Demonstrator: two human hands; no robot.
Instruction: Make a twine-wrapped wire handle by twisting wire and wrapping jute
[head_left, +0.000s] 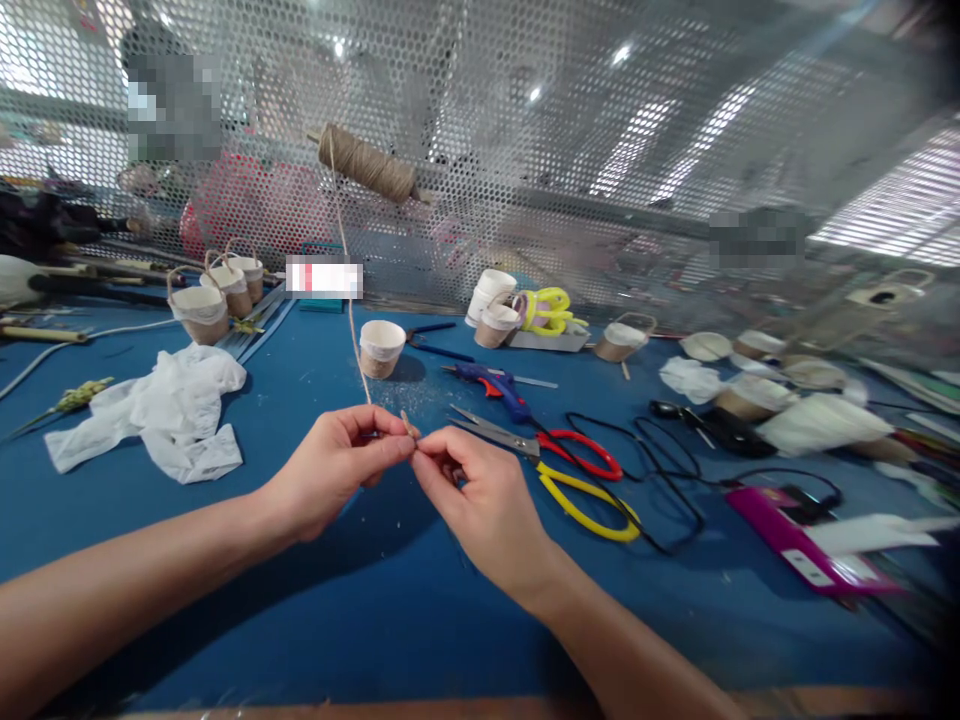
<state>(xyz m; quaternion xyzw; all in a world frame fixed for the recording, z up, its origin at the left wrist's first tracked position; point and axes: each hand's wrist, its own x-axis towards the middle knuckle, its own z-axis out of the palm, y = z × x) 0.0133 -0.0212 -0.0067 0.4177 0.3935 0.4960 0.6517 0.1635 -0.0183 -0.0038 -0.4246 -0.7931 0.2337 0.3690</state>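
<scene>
A jute twine (349, 290) runs down from a brown spool (367, 165) hung on the mesh panel to my two hands. Both hands meet over the middle of the blue table, fingertips nearly touching. My left hand (337, 460) pinches the twine between thumb and forefinger, and a short end sticks up there. My right hand (484, 490) is closed in a pinch on the twine beside it. Just beyond them stands a small cup (382, 350), brown below with a white cloth-like rim and no handle showing.
Scissors (536, 448) with red and yellow handles and a blue glue gun (491, 388) lie right of my hands. Black cables trail to a magenta power strip (806, 545). Crumpled white cloth (176, 410) lies left; small handled baskets (201, 312) stand behind it. Pliers (439, 340) lie behind the cup.
</scene>
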